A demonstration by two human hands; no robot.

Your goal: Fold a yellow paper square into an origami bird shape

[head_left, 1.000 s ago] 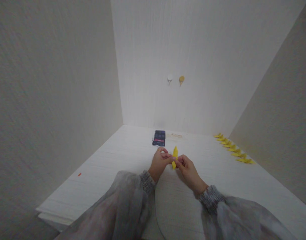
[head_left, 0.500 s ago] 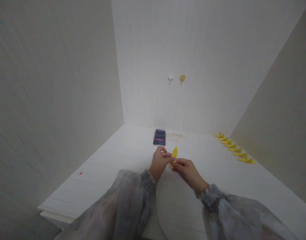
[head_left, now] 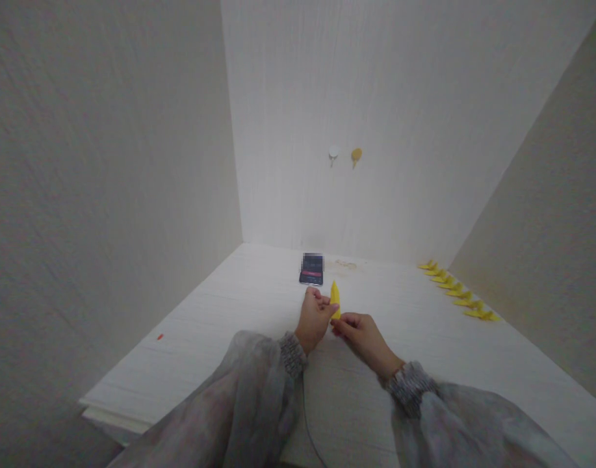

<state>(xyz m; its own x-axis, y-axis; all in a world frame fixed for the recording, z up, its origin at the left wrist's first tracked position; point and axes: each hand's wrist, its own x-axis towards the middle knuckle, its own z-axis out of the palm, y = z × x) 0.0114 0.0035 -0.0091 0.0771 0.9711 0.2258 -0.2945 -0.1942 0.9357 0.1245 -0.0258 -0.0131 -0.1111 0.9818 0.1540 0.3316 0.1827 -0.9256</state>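
A narrow piece of folded yellow paper [head_left: 335,294] with a pointed top stands upright between my hands, above the white table. My left hand [head_left: 314,320] pinches it from the left side, thumb across its middle. At its lower end, the thumb and fingers of my right hand [head_left: 364,335] close on the paper from the right. The bottom tip is partly hidden by the fingers. Over at the right edge, several yellow folded-paper figures [head_left: 457,291] with raised points lie in a slanting row.
A phone [head_left: 312,271] lies beyond my left hand, near the back wall. Two hooks, one white [head_left: 333,153] and one yellow [head_left: 357,155], are fixed to that wall. A small orange scrap [head_left: 160,337] rests at the left. A thin cable [head_left: 307,416] runs below my hands.
The folded paper has turned more upright and shifted slightly left. My right-hand fingers have slid down to its lower end, while my left hand keeps its pinch.
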